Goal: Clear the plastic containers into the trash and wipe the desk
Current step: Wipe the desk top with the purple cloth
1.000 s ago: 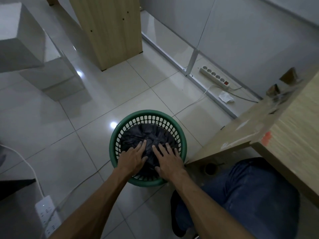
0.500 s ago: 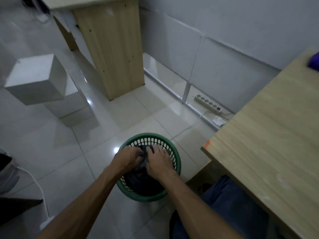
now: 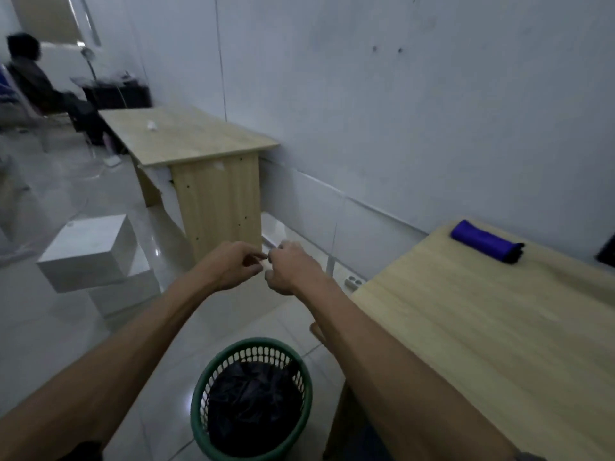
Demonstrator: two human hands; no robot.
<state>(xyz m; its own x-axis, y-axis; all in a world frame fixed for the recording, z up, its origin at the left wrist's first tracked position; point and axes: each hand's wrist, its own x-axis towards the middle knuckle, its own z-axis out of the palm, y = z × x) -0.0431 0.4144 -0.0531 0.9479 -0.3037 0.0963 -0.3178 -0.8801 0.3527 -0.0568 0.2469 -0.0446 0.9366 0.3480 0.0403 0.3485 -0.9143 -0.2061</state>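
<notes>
Below the fingers, near the bottom of the head view, stands the green trash basket (image 3: 252, 399) on the tiled floor, lined with a crumpled black bag (image 3: 250, 394); no plastic containers show on top of the bag or anywhere else, so they are probably already inside it. Both hands hang in the air above and beyond the basket, close together at chest height. The left hand (image 3: 233, 266) has its fingers loosely curled, thumb and forefinger tips drawn near each other; the right hand (image 3: 293, 267) is likewise curled, knuckles up. Their fingertips nearly meet, and whether they pinch some small scrap or simply brush one another I cannot tell through the blur; nothing plainly shows in either. To the right of the fingers runs the wooden bench (image 3: 482, 327), its top bare but for a rolled purple cloth (image 3: 482, 244) lying far from the fingers, close to the wall, presumably kept there for the wiping, which looks not yet begun. Beyond the fingers stands a second desk (image 3: 186, 134), with white boxes (image 3: 90, 254) stacked on the floor to their left.
</notes>
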